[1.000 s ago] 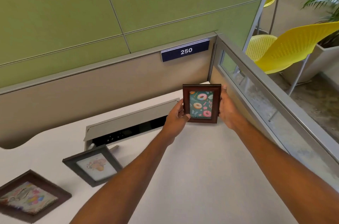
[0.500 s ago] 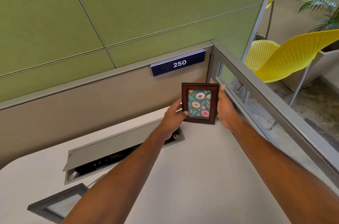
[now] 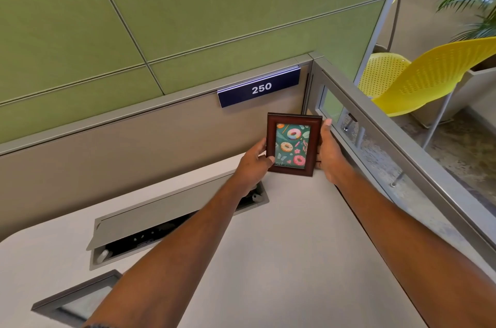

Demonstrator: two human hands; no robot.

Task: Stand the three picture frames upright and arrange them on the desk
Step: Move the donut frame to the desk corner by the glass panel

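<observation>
While both hands, left hand [image 3: 256, 159] and right hand [image 3: 328, 151], clamp the donut frame [image 3: 294, 143] upright at the desk's [image 3: 281, 247] far corner, a dark frame [image 3: 71, 301] lies flat; the third is unseen.

An office cubicle: low partition [image 3: 120, 145] with a "250" number plate [image 3: 259, 88], green wall panels [image 3: 188, 5], a pale desk [image 3: 281, 247] with cable hatch [image 3: 161, 223] lower left.
</observation>
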